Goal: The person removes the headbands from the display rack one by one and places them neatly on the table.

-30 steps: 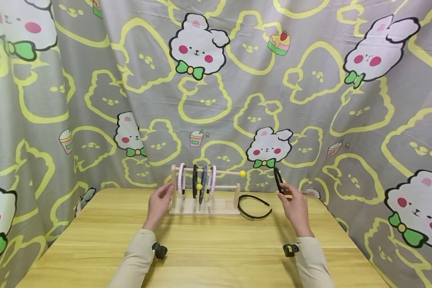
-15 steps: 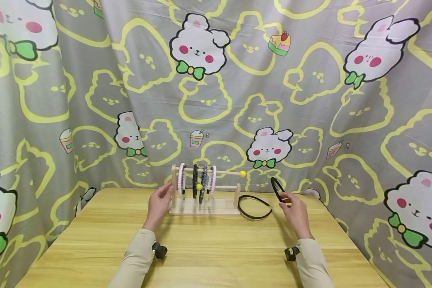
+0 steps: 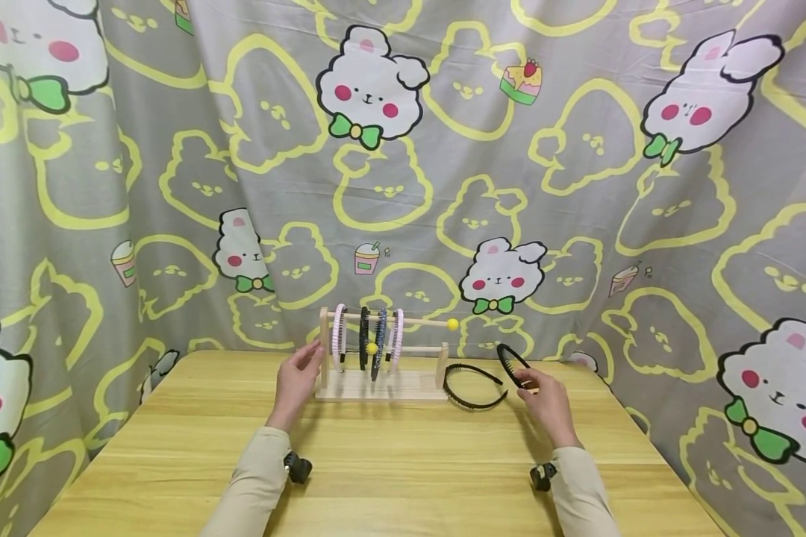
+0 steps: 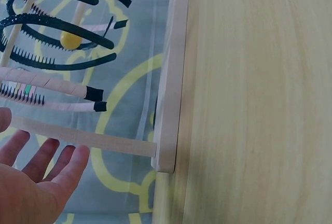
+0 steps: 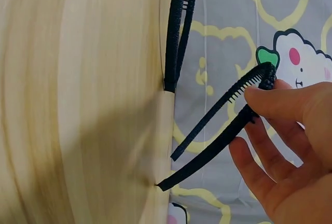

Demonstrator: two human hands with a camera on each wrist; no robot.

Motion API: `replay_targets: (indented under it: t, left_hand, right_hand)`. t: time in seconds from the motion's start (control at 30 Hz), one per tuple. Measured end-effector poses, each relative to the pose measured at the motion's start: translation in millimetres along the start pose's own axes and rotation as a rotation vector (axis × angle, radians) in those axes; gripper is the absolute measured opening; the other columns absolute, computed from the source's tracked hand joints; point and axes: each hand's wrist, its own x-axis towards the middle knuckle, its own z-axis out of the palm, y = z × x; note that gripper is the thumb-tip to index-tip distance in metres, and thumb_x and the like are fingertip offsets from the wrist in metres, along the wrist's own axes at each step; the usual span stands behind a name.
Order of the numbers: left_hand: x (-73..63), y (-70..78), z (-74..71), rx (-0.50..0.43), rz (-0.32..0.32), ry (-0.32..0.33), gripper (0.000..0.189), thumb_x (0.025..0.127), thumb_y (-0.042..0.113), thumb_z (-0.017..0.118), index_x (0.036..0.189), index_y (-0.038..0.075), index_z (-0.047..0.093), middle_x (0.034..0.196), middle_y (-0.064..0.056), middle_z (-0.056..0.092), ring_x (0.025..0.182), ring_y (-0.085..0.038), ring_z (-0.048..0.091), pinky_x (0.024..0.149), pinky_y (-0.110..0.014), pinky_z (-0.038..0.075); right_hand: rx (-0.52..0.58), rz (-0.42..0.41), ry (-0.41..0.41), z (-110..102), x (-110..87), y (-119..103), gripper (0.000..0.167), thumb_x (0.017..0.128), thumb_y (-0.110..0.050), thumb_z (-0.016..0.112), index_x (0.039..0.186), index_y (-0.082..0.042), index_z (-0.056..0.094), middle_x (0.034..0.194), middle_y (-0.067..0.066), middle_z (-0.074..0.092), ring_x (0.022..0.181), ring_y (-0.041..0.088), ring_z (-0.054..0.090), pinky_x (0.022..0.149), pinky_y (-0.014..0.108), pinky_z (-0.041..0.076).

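A wooden headband stand (image 3: 416,384) stands on the table, with pink, black and blue glittery headbands hanging from its upper rod. My left hand (image 3: 298,380) holds the stand's left post (image 4: 88,138), thumb on one side and fingers on the other. In the right wrist view, a black toothed headband (image 5: 207,151) is pinched between the thumb and fingers of my right hand (image 3: 547,399), its two ends pointing away from the palm. Another black headband (image 3: 473,406) lies on the table, between the stand and my right hand.
Yellow balls (image 3: 453,324) cap the rods of the stand. A lower wooden rod sits on the short right post (image 3: 443,365). Behind the wooden table (image 3: 403,470) hangs a grey patterned curtain (image 3: 403,201).
My right hand has lowered the black headband and tipped it leftward, toward the headband on the table. My left hand has stayed at the stand's post.
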Motion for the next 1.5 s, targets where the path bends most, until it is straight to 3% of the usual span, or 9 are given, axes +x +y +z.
replay_targets:
  t: [0.27,0.57,0.93,1.5]
  left_hand:
    - [-0.1,-0.5,0.2,0.001,-0.001,-0.005,0.047,0.104,0.036,0.061,0.142,0.008,0.061,0.138,-0.019,0.064,0.124,-0.032,0.061,0.098,-0.033,0.056]
    - [-0.7,-0.9,-0.6,0.011,0.003,-0.010,0.046,0.105,0.034,0.061,0.142,0.007,0.060,0.139,-0.020,0.062,0.127,-0.034,0.059,0.108,-0.047,0.050]
    - [-1.5,-0.2,-0.6,0.020,0.015,0.006,0.048,0.104,0.036,0.062,0.141,0.005,0.060,0.139,-0.021,0.063,0.128,-0.037,0.059,0.110,-0.050,0.048]
    - [-1.0,-1.3,-1.2,0.017,0.007,0.006,0.046,0.103,0.036,0.063,0.140,0.008,0.062,0.137,-0.018,0.064,0.126,-0.033,0.060,0.107,-0.046,0.051]
  right_hand:
    - [-0.044,-0.005,-0.054,2,-3.1,3,0.025,0.084,0.009,0.074,0.106,-0.002,0.076,0.103,0.017,0.076,0.092,0.035,0.071,0.083,0.052,0.056]
    - [-0.102,-0.042,-0.148,5,-8.5,2,0.022,0.080,0.009,0.075,0.098,-0.003,0.076,0.093,0.012,0.076,0.086,0.031,0.069,0.080,0.050,0.057]
    - [-0.149,-0.043,-0.152,8,-11.0,7,0.019,0.078,0.005,0.082,0.092,-0.006,0.076,0.092,0.010,0.076,0.084,0.031,0.070,0.080,0.051,0.057]
    - [-0.208,-0.006,-0.176,8,-10.5,11,0.022,0.077,0.010,0.079,0.092,-0.007,0.076,0.089,0.010,0.075,0.084,0.031,0.069,0.077,0.054,0.057]
